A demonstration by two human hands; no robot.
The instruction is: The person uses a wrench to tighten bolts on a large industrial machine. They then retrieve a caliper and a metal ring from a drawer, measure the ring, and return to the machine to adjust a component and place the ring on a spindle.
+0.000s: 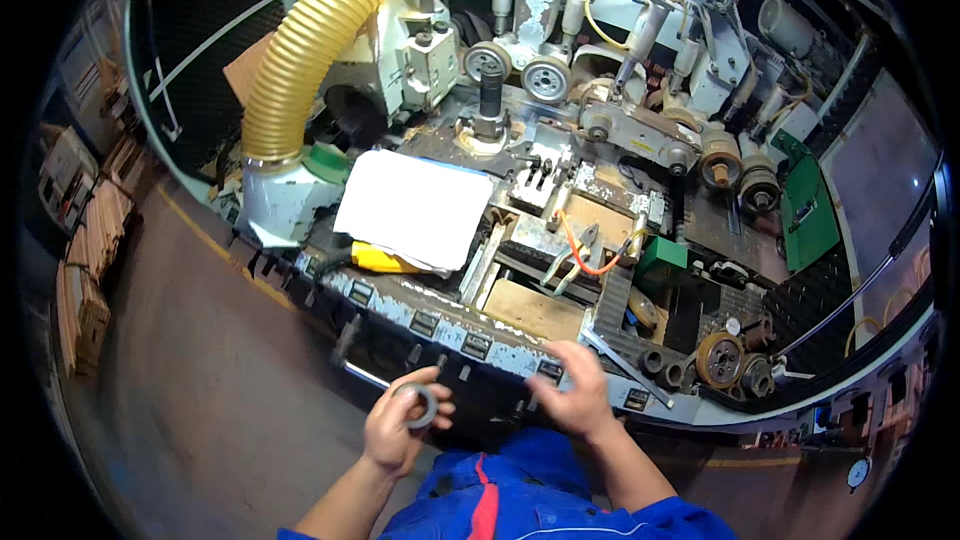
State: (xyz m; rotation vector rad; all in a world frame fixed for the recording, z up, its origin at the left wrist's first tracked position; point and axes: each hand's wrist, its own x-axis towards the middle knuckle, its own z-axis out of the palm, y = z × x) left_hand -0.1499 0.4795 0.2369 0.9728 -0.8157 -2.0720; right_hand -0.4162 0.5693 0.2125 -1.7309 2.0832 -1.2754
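My left hand (392, 425) is closed around a grey metal ring (426, 403) in front of the machine's lower front edge. My right hand (580, 395) has its fingers apart and holds nothing, close to the chipped light-blue front rail (508, 354) of the machine. Just right of it lie a long pale metal bar (628, 370), several short dark sleeves (674, 374) and a round brass-coloured part (718, 358). Above my hands is a recessed bay with a tan plate (532, 309), pliers (580, 255) and a looped orange hose (591, 269).
White papers (410, 210) lie over a yellow item (378, 260). A corrugated yellow duct (300, 60) arches over the left side. Rollers (545, 78) and spindles fill the machine's back. A green flap (808, 205) stands at right. Wooden boards (85, 300) are stacked on the far left.
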